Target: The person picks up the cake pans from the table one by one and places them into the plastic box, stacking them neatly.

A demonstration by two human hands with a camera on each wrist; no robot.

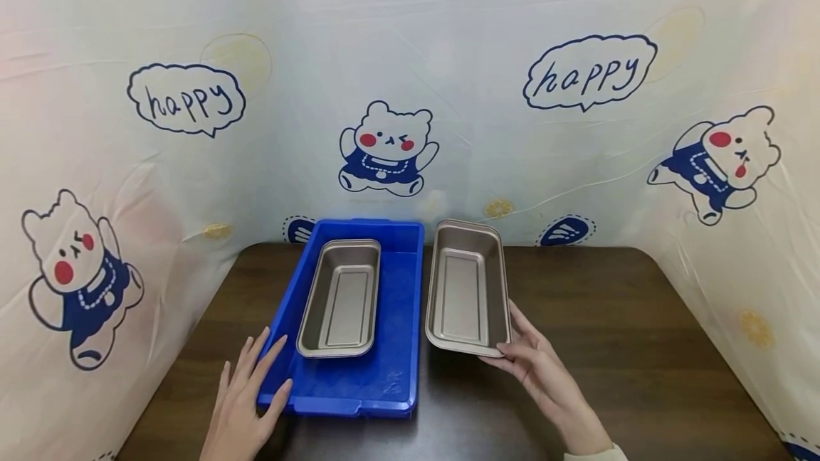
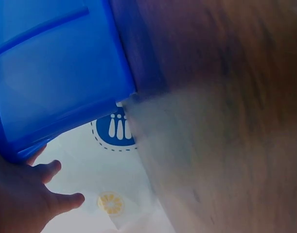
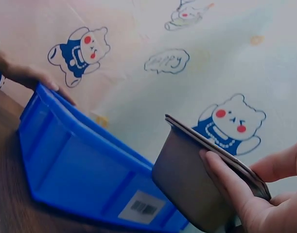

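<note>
A blue plastic tray sits on the table with a metallic loaf pan inside it, nearer its left side. My left hand is at the tray's front left corner, its fingers spread along the outer edge. In the left wrist view, the fingers of that hand are beside the tray wall. To the right of the tray, my right hand grips a second, similar loaf pan by its near right corner. The right wrist view shows this pan tilted, with my thumb and fingers at its rim.
The dark wooden table extends to both sides of the tray. A pale cloth printed with bears and the word "happy" hangs behind and around the table. A white barcode label is stuck to the tray's outer side.
</note>
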